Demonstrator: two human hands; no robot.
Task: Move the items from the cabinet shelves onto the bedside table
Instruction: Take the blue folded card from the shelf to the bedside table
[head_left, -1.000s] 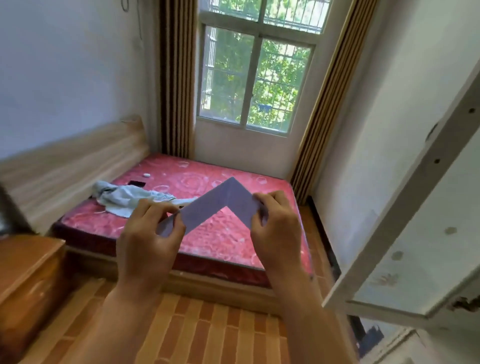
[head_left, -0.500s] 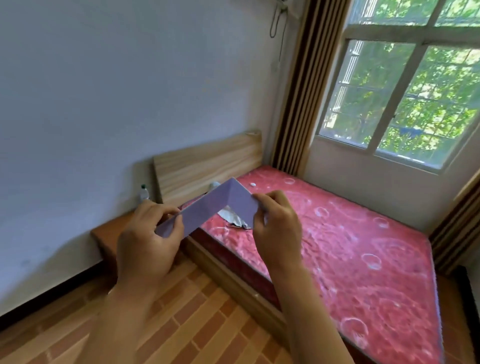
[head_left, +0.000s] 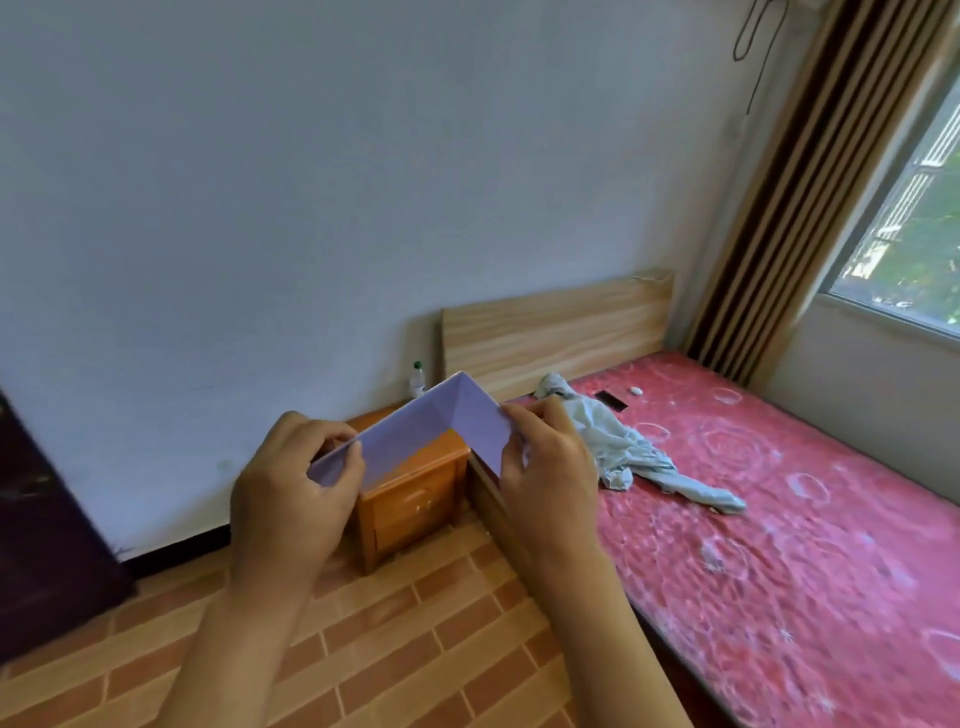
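Carrying step: left hand (head_left: 291, 499) and right hand (head_left: 545, 467) are each pinching an end of the lilac box (head_left: 431, 426); next, setting it on the bedside table (head_left: 415, 493).

A wooden bedside table (head_left: 415, 499) carries a small bottle (head_left: 416, 380); the red mattress (head_left: 779, 519) (bare) holds crumpled pale cloth (head_left: 623, 447).

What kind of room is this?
A bedroom, most likely. A bed with a pink mattress and wooden headboard stands along the wall, a small wooden bedside table sits beside it, and striped curtains hang by the window.
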